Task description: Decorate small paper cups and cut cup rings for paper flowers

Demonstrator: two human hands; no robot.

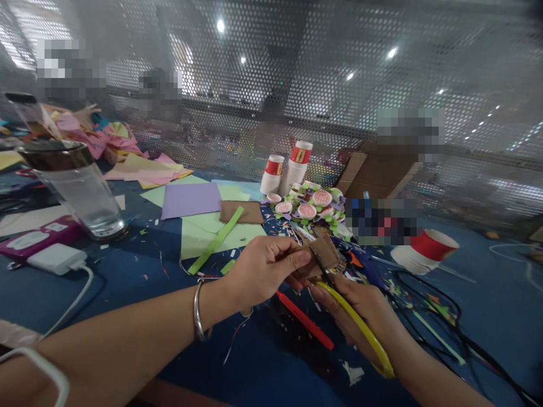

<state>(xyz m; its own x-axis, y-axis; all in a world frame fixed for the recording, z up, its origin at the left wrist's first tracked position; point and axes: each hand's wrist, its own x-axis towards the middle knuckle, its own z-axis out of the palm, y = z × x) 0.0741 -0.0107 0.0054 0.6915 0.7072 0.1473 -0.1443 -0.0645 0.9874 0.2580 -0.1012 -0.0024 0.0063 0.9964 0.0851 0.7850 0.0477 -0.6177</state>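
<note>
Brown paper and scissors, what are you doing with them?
A person's left hand pinches a small piece of brown paper, and the right hand works yellow-handled scissors into it. The hands are above a blue table littered with paper scraps. A red pen lies under the hands. Behind are coloured paper sheets, stacked paper cups, a tipped cup and a glass jar.

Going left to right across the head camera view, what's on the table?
White charger → glass tumbler → purple paper sheet → left hand holding brown card piece → right hand with yellow-handled scissors → tipped red-and-white paper cup.
</note>
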